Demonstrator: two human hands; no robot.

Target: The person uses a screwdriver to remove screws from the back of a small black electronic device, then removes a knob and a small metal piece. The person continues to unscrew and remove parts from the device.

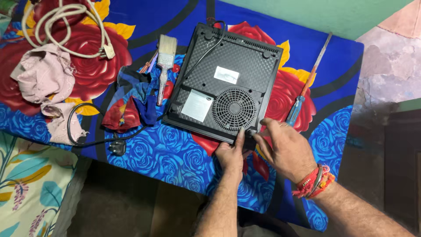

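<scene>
The cooker [226,83] lies upside down near the middle of the table [175,158], turned a little, with its near corner close to the table's front edge. Between that corner and the edge there is only a narrow strip of cloth, and both hands are there. To the right of the cooker the cloth is free except for one screwdriver [307,83], which lies along the cooker's right side, just beside it. To the left of the cooker the room is crowded: one brush [165,59] is just beside it, a blue and red rag [131,105] is near it, and further left lie pink rags [44,74] and one coiled white cord [66,26].

The cooker's underside is black plastic, ribbed, with one round fan grille, two pale labels and small round feet at the corners. Its black cord [87,131] runs left around the rags and ends in one plug [117,148] near the front edge.

The left hand [231,154] rests at the cooker's near edge with the fingers stretched up on it, gripping nothing that I can see. The right hand [283,147] pinches the foot [251,131] at the near corner with thumb and fingertips; two hands, one foot held.
</scene>
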